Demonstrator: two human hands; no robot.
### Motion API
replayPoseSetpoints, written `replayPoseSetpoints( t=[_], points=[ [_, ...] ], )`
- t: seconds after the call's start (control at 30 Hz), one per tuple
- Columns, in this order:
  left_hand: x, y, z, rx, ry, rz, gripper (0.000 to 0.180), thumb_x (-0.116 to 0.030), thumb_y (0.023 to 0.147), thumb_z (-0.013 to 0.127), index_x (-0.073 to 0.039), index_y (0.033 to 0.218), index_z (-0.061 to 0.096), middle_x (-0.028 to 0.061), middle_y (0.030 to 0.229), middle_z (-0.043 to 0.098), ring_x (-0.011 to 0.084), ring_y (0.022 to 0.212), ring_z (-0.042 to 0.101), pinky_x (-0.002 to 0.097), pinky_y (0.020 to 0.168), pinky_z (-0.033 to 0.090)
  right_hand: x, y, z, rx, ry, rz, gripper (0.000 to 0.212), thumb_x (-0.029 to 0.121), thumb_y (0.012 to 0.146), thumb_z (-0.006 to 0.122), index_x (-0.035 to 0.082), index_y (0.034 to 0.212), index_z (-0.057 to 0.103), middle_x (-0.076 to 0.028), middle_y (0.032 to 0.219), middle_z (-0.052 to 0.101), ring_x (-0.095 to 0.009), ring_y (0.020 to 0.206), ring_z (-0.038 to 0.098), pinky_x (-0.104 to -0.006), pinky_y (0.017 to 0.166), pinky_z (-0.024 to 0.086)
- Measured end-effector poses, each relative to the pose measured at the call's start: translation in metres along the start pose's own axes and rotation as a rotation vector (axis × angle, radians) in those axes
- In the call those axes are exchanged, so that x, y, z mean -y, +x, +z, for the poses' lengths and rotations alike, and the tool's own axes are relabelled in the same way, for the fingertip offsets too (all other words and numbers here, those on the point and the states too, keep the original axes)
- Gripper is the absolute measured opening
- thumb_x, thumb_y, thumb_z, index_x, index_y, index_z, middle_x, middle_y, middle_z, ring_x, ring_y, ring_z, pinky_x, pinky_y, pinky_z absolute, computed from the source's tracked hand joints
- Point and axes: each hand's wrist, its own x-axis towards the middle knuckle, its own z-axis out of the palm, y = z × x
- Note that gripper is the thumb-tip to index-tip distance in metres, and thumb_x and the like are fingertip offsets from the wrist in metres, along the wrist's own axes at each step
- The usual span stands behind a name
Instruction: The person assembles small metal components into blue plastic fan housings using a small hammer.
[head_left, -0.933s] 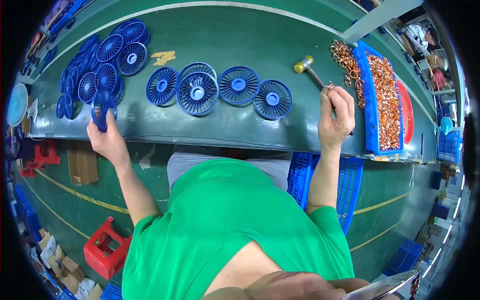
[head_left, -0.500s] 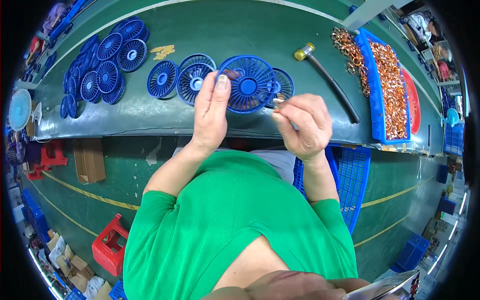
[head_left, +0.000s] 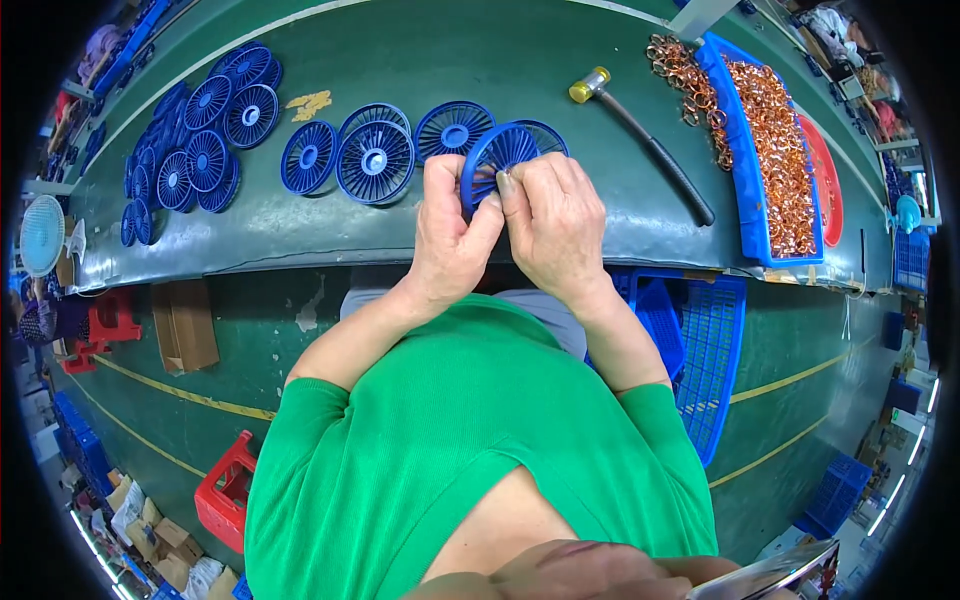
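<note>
A blue round spoked fan grille (head_left: 505,147) is held tilted on edge over the bench's near side. My left hand (head_left: 450,222) is closed round its left rim, the thumb pointing towards the right hand. Closed against its near side is my right hand (head_left: 556,218), with thumb and bent fingers pressed on it. Whether a small metal ring is between the fingers is hidden. Close behind lies another blue grille (head_left: 546,134), partly covered. Left of my hands, several more lie flat, among them one with a pale hub (head_left: 375,162) and one at the back (head_left: 455,134).
A heap of blue grilles (head_left: 207,160) covers the bench's left side. Yellowish scraps (head_left: 310,105) lie beside it. A yellow-headed mallet (head_left: 640,140) rests to the right, before a blue tray (head_left: 750,215) of copper-coloured rings and a loose ring pile (head_left: 690,85). Blue crates (head_left: 712,370) stand below.
My right hand has come left to the grille, and the small shiny ring it pinched no longer shows. The held grille has turned from facing up to tilted on edge.
</note>
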Motion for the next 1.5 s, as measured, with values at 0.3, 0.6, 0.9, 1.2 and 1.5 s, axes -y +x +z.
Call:
replayPoseSetpoints(
  t=[0.3, 0.6, 0.9, 1.2, 1.5],
  points=[
    [-0.016, 0.016, 0.002, 0.219, -0.553, -0.185, 0.058, 0.0, 0.083, 0.056, 0.001, 0.137, 0.036, 0.0074, 0.116, 0.056, 0.0133, 0.11, 0.054, 0.0308, 0.092, 0.047, -0.005, -0.011, -0.02, -0.161, -0.134, -0.061, 0.028, 0.02, 0.082, 0.069, 0.009, 0.107, 0.07, -0.002, 0.121, 0.064, -0.027, 0.124, 0.05, -0.0462, 0.106, 0.03],
    [-0.026, 0.019, 0.035, 0.392, -0.08, -0.1, 0.049, -0.01, 0.087, 0.066, -0.001, 0.132, 0.048, 0.0105, 0.116, 0.062, 0.0171, 0.102, 0.063, 0.0286, 0.088, 0.05, -0.067, -0.021, -0.072, 0.001, 0.558, 0.235, 0.028, 0.014, 0.091, 0.056, 0.0, 0.114, 0.064, -0.02, 0.122, 0.061, -0.034, 0.122, 0.053, -0.0404, 0.102, 0.04],
    [0.026, 0.036, 0.109, 0.604, 0.878, 0.537, 0.039, -0.021, 0.083, 0.065, -0.024, 0.122, 0.063, 0.0192, 0.144, 0.041, 0.0424, 0.136, 0.031, 0.0521, 0.112, 0.025, -0.138, -0.054, -0.102, 0.2, -0.469, 0.448, 0.029, 0.032, 0.09, 0.06, 0.004, 0.096, 0.063, -0.016, 0.093, 0.063, -0.035, 0.089, 0.061, -0.0468, 0.076, 0.048],
    [0.04, 0.045, 0.123, 0.398, 0.612, 0.321, 0.066, -0.024, 0.07, 0.08, -0.016, 0.13, 0.053, 0.0216, 0.135, 0.043, 0.0371, 0.129, 0.039, 0.0435, 0.107, 0.035, -0.046, -0.086, -0.192, -0.153, 0.401, 0.729, 0.024, 0.018, 0.101, 0.044, 0.001, 0.111, 0.058, 0.001, 0.074, 0.057, -0.001, 0.055, 0.043, -0.0162, 0.048, 0.032],
    [0.035, 0.051, 0.127, 0.386, 0.578, 0.185, 0.116, -0.024, 0.063, 0.086, -0.01, 0.149, 0.009, 0.0228, 0.128, 0.048, 0.039, 0.123, 0.044, 0.0454, 0.104, 0.038, -0.042, -0.137, -0.173, 0.252, 0.159, 0.946, 0.043, 0.007, 0.096, 0.049, 0.008, 0.139, 0.046, -0.007, 0.071, 0.054, -0.012, 0.063, 0.054, -0.0287, 0.06, 0.045]
  ],
)
